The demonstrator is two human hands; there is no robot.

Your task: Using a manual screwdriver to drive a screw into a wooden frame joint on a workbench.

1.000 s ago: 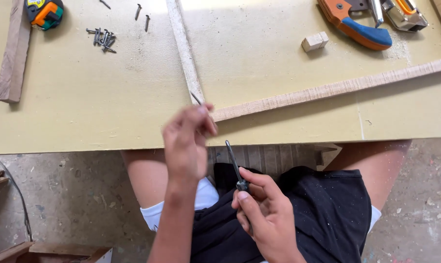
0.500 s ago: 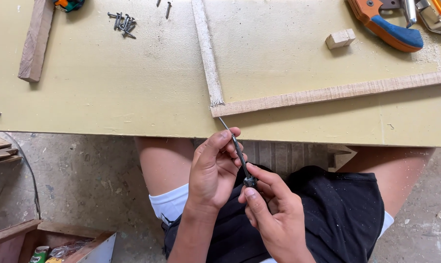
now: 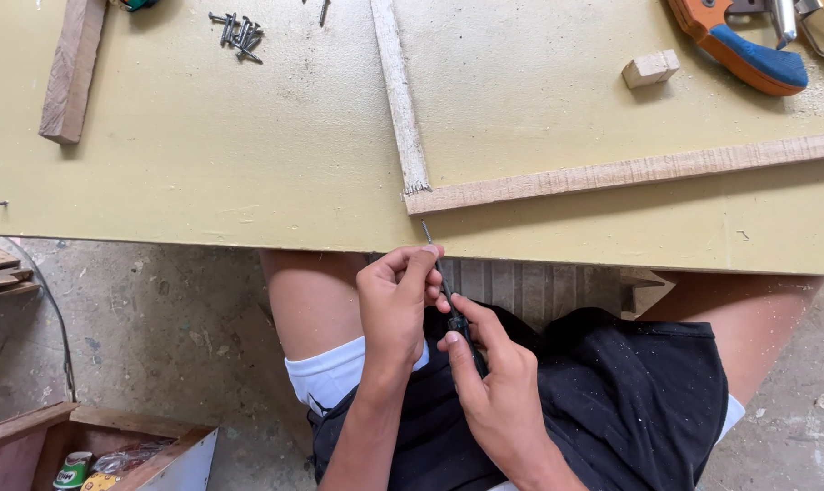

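Left hand: the left hand hangs just below the near edge of the table, fingers pinched narrowly on a thin screw whose tip pokes up past the fingertips.
Right hand: the right hand sits just below the left, over the lap, closed around the dark handle of a small screwdriver.
Screwdriver: its shaft runs up from the right hand into the left-hand pinch, so tip and screw head seem to meet there; the joint itself is hidden.
Frame corner: two wooden strips meet at a corner on the table, just above the hands.
Doing it well: I judge the screw needs seating square on the driver tip, with the pinch kept light and both in one straight line.
Elsewhere on the table: loose screws far left of the corner, a small wood block and a clamp to its right.
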